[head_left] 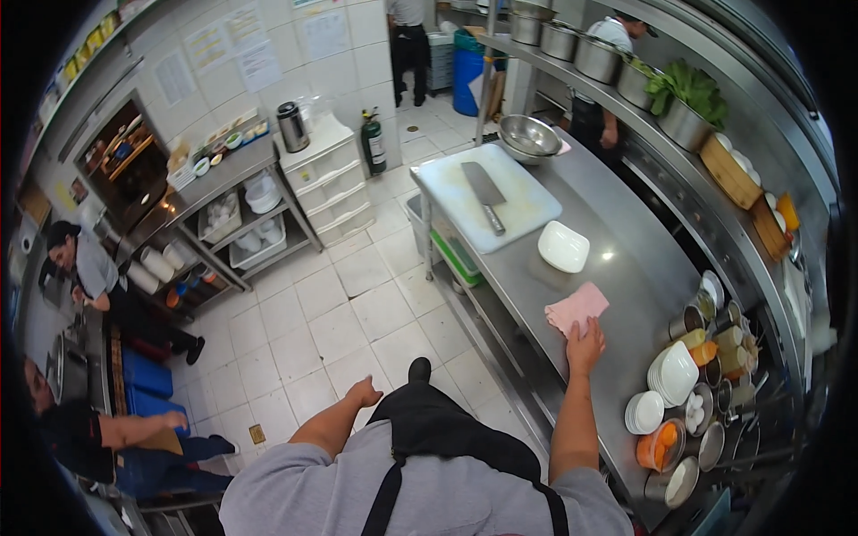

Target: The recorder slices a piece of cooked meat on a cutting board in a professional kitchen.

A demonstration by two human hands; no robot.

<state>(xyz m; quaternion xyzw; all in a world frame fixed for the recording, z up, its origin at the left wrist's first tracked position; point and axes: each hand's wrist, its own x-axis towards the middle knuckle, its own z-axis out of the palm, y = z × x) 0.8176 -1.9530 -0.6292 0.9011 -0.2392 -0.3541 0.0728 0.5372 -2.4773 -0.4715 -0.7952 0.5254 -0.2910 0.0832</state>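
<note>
My right hand (585, 344) rests on a folded pink cloth (574, 305), its fingers gripping the near edge on the steel counter (626, 384). Past the cloth sits an empty white square dish (563, 247); farther back, a large cleaver (478, 188) lies on a white cutting board (527, 210). My left hand (365, 390) hangs in the air over the tiled floor, left of the counter, holding nothing, with its index finger extended and the others loosely curled.
Containers and stacked white bowls (670, 371) crowd the counter's right side. Steel bowls (529, 134) sit at its far end beneath a shelf of pots (599, 58). Co-workers stand at left (103, 277), (80, 438) and beyond the shelving (608, 36). A fire extinguisher (374, 143) stands by the wall.
</note>
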